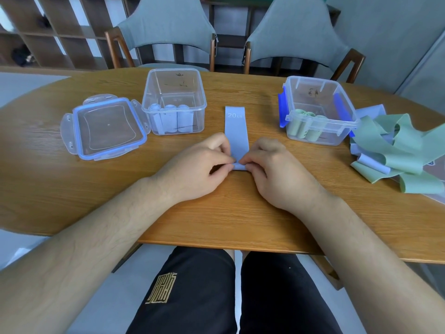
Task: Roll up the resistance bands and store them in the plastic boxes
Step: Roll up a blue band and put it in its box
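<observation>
Head view: one oval wooden table [216, 218] holds two clear plastic boxes, one loose lid, one band being worked, and one heap of loose bands.

The pale blue resistance band [236, 133] lies flat at the table's centre. Its long axis runs from 6 to 12 o'clock, and the end printed "20 LB" points to 12 o'clock, away from the person. Its near end is curled into a small roll.

The left hand [199, 165] and the right hand [274, 169] each pinch that rolled end between thumb and forefinger, one from 9 o'clock and one from 3 o'clock, with the other fingers curled.

At 11 o'clock of the band stands the open clear box [197, 121] holding three upright pale blue rolls [168, 118]. The clear blue-edged lid [106, 128] lies just beside it at 9 o'clock.

At 2 o'clock stands the blue-latched clear box [320, 121] with green rolls [305, 126], whose number I cannot tell.

At 3 o'clock sprawls the heap of green and blue bands [395, 150].

Two grey chairs [166, 22] stand at 12 o'clock, beyond the table.
</observation>
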Demonstrator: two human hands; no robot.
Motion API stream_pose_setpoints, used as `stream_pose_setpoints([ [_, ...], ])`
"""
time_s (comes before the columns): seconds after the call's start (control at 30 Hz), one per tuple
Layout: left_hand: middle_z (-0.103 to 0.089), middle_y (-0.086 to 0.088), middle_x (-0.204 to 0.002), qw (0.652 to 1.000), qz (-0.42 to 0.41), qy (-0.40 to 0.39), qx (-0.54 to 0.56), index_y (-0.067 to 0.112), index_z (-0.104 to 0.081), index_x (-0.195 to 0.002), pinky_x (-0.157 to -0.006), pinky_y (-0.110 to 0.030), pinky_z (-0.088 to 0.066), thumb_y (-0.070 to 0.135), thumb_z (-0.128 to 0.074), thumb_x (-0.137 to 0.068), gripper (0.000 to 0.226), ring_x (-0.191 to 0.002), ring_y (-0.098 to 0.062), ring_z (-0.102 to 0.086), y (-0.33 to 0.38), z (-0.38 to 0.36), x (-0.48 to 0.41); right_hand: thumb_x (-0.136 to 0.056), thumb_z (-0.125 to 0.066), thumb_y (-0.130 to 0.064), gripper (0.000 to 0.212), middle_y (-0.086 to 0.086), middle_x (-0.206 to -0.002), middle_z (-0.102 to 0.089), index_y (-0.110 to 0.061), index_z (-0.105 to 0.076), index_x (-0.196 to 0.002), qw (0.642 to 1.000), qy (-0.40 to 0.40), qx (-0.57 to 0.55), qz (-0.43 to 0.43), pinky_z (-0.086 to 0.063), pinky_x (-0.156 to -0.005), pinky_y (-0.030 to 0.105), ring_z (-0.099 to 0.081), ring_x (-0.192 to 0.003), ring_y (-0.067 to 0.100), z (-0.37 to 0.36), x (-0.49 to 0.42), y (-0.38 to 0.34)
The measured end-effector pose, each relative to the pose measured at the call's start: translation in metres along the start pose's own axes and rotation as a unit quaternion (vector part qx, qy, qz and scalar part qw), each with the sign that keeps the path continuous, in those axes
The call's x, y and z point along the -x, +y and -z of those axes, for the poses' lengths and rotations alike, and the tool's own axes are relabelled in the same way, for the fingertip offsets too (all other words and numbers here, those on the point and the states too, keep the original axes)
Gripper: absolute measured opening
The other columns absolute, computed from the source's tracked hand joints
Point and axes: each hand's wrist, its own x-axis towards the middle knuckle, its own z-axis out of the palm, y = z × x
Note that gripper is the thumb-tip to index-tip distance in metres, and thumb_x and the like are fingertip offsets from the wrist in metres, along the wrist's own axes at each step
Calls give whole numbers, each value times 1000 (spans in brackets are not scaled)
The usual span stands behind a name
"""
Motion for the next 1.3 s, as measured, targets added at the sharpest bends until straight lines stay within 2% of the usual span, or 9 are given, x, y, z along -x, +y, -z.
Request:
stream_pose_setpoints([
  [0.13,-55,9,-89,1000,-9,6,-17,23,-73,-111,-70,-29,-46,27,-52,-101,25,-80,-8,-54,0,1,-3,-93,-57,-5,20,4,-94,-63,-11,-74,-100,1000,0,-1,2,-48,-80,33,-59,-93,23,1,-3,1],
  [0.2,-57,10,-91,1000,-10,6,-17,22,-73,-107,-72,-30,-46,25,-51,-101,23,-81,-7,-54,-2,-1,-3,-92,-57,-5,20,1,-94,-65,-14,-73,-100,1000,-1,5,3,-50,-80,36,-60,-93,22,2,-5,0],
  [0.33,-56,9,-98,1000,-1,9,-16,19,-74,-105,-78,-36,-50,28,-52,-101,24,-88,-10,-58,-6,-3,-4,-90,-60,-7,17,-5,-91,-65,-15,-72,-98,1000,-4,14,16,-45,-78,25,-61,-89,16,4,-5,2],
  [0.47,-54,7,-98,999,-12,7,-29,17,-75,-102,-75,-36,-48,26,-53,-100,23,-82,-12,-56,-6,-1,-8,-87,-66,-8,16,-9,-94,-56,-13,-74,-99,1000,0,12,9,-35,-83,16,-56,-93,15,3,-6,5],
  [0.57,-56,9,-96,999,-15,8,-31,21,-69,-114,-76,-27,-46,25,-56,-99,21,-85,-6,-54,-5,0,-11,-88,-65,-6,16,5,-101,-58,-10,-76,-99,1000,21,18,1,-43,-86,27,-55,-95,22,-2,-8,6],
  [0.7,-51,13,-106,1000,-19,1,-20,21,-62,-98,-80,-37,-49,27,-61,-94,7,-90,-11,-58,-9,1,-13,-91,-58,-9,19,6,-92,-62,-13,-75,-99,1000,-19,18,0,-50,-76,40,-60,-86,24,4,-16,6],
  [0.83,-54,10,-106,1000,-22,-4,-9,18,-63,-94,-82,-38,-49,25,-64,-93,7,-93,-12,-58,-15,-1,-17,-92,-57,-10,18,-1,-94,-67,-15,-72,-101,1000,-23,10,7,-49,-79,35,-61,-88,18,6,-20,8],
  [0.97,-59,10,-105,1000,-27,-3,-5,19,-64,-95,-86,-37,-48,26,-61,-95,8,-97,-10,-57,-19,-3,-20,-87,-67,-14,12,-9,-83,-53,-16,-71,-98,999,-33,3,8,-41,-70,25,-49,-77,9,6,-21,13],
  [1.3,-59,19,-95,999,-31,-16,-4,23,-70,-100,-87,-31,-46,32,-58,-98,15,-96,-6,-51,3,2,13,-89,-68,-15,10,-8,-89,-60,-18,-72,-97,998,-51,-44,13,-43,-71,20,-55,-80,8,17,15,-6],
])
